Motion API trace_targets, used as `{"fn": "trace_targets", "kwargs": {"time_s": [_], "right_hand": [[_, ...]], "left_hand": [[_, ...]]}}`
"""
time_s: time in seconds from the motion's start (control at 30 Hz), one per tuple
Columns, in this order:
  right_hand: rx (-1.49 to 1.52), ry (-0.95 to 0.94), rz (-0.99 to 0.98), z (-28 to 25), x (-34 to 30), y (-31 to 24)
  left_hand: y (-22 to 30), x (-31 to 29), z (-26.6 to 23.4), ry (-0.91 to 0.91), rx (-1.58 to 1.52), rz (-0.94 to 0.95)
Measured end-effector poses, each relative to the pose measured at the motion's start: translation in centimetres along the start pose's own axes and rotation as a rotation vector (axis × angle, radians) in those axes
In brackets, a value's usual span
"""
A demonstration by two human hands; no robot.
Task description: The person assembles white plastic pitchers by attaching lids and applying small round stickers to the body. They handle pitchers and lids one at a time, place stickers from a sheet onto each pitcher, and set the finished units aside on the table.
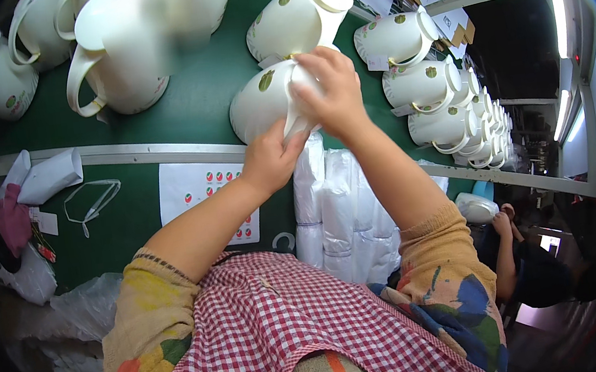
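A white pitcher [257,105] with a green leaf decal lies tilted on the green worktop in front of me. My left hand [276,159] is closed at its near lower edge, thumb and fingers against the handle side. Over its top end curls my right hand [333,95], fingers bent round the lid area, which they partly hide. Just beyond stands another white pitcher [284,26] with similar decals, close to my right fingertips. A sheet of round red and green stickers [196,184] lies beside my left forearm.
Several white pitchers [128,65] stand at the far left, one partly blurred. A long row of pitchers [395,38] runs along the right. Clear-wrapped white bundles [338,203] lie between my arms. A metal rail [121,156] crosses the table. Another person's hand [502,223] shows at right.
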State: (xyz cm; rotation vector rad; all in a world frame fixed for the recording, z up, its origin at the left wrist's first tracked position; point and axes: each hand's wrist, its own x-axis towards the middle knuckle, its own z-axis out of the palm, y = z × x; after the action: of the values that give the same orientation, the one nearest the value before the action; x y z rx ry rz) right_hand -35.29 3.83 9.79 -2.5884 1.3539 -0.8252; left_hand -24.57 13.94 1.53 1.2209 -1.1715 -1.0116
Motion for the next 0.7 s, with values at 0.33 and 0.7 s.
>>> {"fn": "trace_targets", "kwargs": {"time_s": [0.33,0.7], "right_hand": [[0.683,0.391,0.706,8.0,8.6,10.9],[0.552,0.120,0.566,10.4,16.1,15.0]], "left_hand": [[-1.6,2.7,-6.4,0.027,-0.178,-0.093],[-2.1,8.6,-3.7,-0.002,-0.028,-0.067]]}}
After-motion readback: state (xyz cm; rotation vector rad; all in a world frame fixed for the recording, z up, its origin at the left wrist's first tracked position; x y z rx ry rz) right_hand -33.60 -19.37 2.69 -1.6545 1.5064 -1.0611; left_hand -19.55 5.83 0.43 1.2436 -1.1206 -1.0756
